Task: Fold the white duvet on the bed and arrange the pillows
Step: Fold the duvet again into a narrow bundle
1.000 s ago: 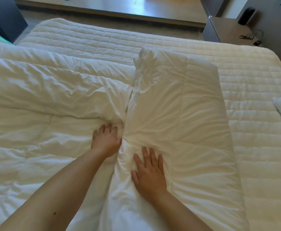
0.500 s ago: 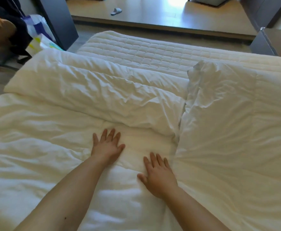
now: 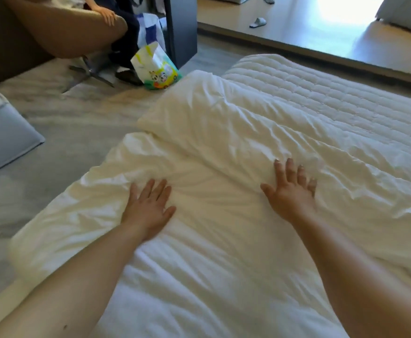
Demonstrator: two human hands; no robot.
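Pressing flat on the white duvet (image 3: 224, 240), both hands lie with fingers straight and spread, holding nothing. The left hand (image 3: 148, 208) sits toward the duvet's free corner at the bed's edge; the right hand (image 3: 289, 191) is well apart from it, touching the foot of the raised fold (image 3: 224, 123). That fold's long axis runs from the bed's left edge, near the printed bag (image 3: 158, 67) on the floor, off to the right, just beyond both sets of fingertips. The right hand is nearer the fold, so it probably leads in smoothing or lifting it. No pillow can be picked out with certainty.
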